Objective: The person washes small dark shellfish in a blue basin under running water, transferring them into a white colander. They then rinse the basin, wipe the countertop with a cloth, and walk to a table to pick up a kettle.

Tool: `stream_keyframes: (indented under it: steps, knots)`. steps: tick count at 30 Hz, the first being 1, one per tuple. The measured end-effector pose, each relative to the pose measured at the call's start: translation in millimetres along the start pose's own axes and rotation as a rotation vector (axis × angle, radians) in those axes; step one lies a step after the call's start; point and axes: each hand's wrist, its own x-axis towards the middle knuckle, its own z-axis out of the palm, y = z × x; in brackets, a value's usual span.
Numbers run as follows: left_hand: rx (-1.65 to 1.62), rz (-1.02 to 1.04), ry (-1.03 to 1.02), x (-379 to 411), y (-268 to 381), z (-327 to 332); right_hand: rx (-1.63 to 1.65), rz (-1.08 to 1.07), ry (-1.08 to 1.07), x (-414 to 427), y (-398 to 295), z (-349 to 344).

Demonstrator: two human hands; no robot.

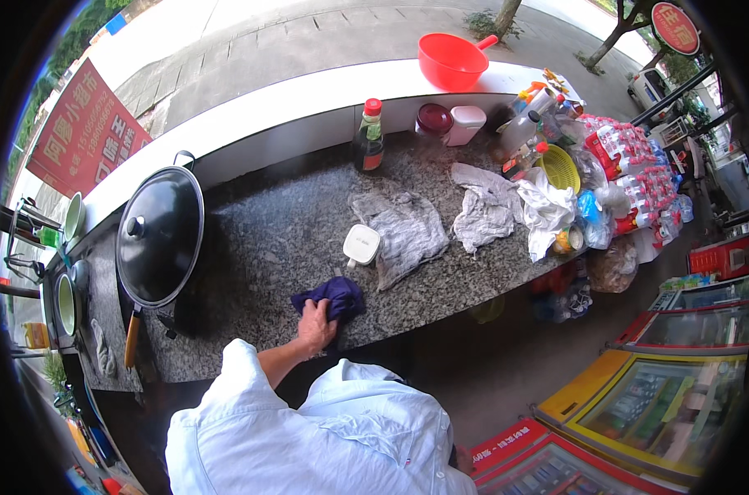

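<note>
My left hand (317, 325) presses a bunched dark purple cloth (332, 298) onto the speckled granite counter (275, 247), near its front edge. Just beyond the cloth is a small white square-lidded container (361, 244). It touches a spread-out grey rag (411, 232). Further right are a second crumpled grey rag (487, 207) and a white cloth (544, 210). A wok with a domed black lid (162, 238) is to the left, its wooden handle (132, 339) pointing towards me. My right hand is out of view.
Along the back ledge (275, 120) stand a soy-sauce-type bottle (369, 139), a dark red lidded jar (434, 119) and a pink container (466, 125). A red plastic ladle (453, 62) sits on the ledge. Bottles, a yellow basket (559, 168) and bottle packs (634, 167) crowd the right end. Freezers (653, 402) stand lower right.
</note>
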Motion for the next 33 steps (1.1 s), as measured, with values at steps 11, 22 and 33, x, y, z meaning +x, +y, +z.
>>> stream_keyframes:
  steps: [11, 22, 33]
  knots:
    - [-0.486, -0.367, 0.119, 74, 91, 27, -0.024, -0.069, 0.094, -35, -10, -10]
    - [-0.515, -0.440, 0.225, 177, 101, 20, 0.008, 0.048, 0.094, -49, 1, 4]
    - [-0.291, -0.081, -0.002, 254, 108, 28, -0.003, 0.084, 0.102, -62, -10, 7]
